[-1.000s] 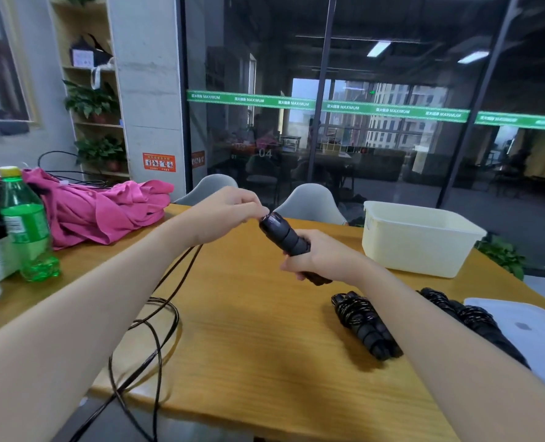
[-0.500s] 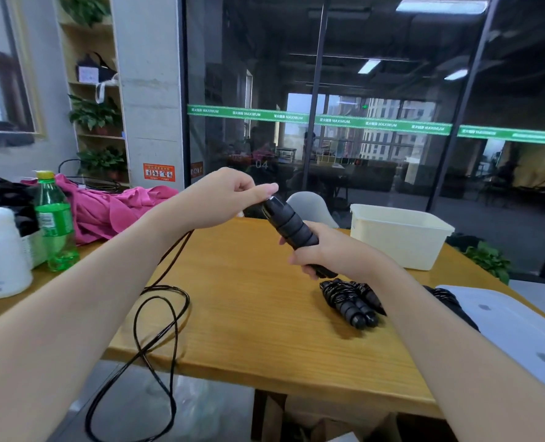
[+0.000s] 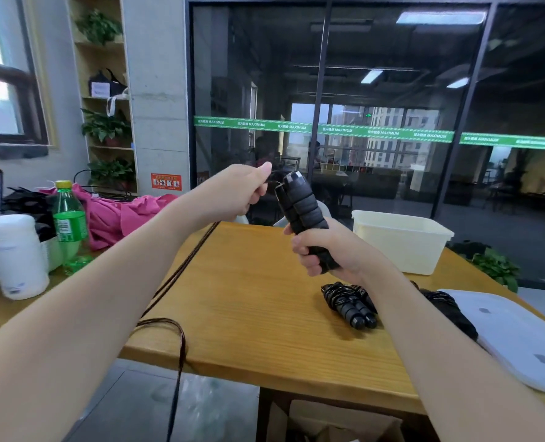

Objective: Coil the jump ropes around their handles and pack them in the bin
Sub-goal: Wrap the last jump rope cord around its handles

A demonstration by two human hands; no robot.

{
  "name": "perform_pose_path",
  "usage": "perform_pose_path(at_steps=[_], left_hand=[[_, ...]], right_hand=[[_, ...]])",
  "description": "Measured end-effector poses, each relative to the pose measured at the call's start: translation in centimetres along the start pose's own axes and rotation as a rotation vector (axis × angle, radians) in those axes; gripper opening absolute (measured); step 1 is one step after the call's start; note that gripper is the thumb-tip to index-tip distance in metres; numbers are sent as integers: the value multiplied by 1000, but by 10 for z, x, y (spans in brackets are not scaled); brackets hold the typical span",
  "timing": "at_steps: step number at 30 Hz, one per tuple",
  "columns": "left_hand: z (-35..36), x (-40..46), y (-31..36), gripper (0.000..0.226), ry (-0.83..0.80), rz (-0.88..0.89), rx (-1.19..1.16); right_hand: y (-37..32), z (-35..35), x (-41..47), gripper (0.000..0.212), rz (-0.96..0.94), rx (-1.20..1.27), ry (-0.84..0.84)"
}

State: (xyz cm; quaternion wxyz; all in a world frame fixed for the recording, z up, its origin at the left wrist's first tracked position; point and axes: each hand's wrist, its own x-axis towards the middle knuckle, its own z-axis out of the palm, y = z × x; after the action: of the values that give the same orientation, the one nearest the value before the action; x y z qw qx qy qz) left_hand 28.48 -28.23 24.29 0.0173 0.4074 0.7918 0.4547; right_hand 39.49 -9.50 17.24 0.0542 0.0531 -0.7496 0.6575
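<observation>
The green strip running across the glass wall (image 3: 328, 129) repeats "MAXIMUM" along with some characters too small to read, and there's an orange sticker (image 3: 166, 181) on the concrete pillar whose print I can't make out either. The green bottle (image 3: 68, 223) on the left has a label, but it's too blurry to catch a brand. As for the grip: the right hand (image 3: 331, 250) is wrapped tight around the lower end of a pair of black jump rope handles (image 3: 301, 205), held side by side and tilted up above the counter (image 3: 248, 307). The left hand (image 3: 236, 194) sits just beside the tops of the handles, fingers curled, thumb pressed down, pinching the thin black rope (image 3: 181, 272). That rope drops from the hand, runs down over the counter's near left edge, loops there and hangs off toward the floor. Two already-coiled rope bundles lie on the counter, one (image 3: 349, 303) just below the right wrist, another (image 3: 446, 309) partly hidden behind the right forearm. The cream bin (image 3: 402, 240) sits at the far right of the counter, with its white lid (image 3: 520, 336) lying flat near the right edge. A pink cloth (image 3: 121, 215) and a white jar (image 3: 14, 256) are off to the left.
</observation>
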Motion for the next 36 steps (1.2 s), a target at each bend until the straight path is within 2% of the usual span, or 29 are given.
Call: perform_pose_path(at_steps=[2,5,7,10,11,14,18,22,24,26,28,32,36], left_hand=[[8,10,-10,45,-11,-48,-162],[28,23,-26,44,40,-61,-241],[45,29,-36,46,63,-68,-255],[65,32,-47,48,41,-145,-355],[71,29,-51,49,26,-141,-338],[86,18,-64,57,-47,-163,-318],[91,20,-82,56,-82,-170,-339],[101,22,-102,55,-31,-106,-342],[104,21,-111,49,-54,-136,-374],[108,21,-121,45,-89,-202,-384],[116,18,-128,43,-73,-213,-313],[126,19,-140,48,14,-173,-74],[126,24,-154,50,-56,-190,15]], right_hand=[[5,1,6,46,-18,58,13],[14,4,19,62,-69,201,50],[20,6,28,56,-110,290,67],[27,9,41,25,-167,366,63],[28,9,44,24,-176,401,62],[33,7,52,51,-117,438,39],[50,2,63,42,-75,500,-44],[59,1,74,23,-41,402,-2],[61,2,79,13,-56,369,44],[63,0,87,5,-49,455,149],[69,-5,95,8,-26,511,263],[88,-14,107,13,-11,289,364],[104,-30,111,17,28,153,467]])
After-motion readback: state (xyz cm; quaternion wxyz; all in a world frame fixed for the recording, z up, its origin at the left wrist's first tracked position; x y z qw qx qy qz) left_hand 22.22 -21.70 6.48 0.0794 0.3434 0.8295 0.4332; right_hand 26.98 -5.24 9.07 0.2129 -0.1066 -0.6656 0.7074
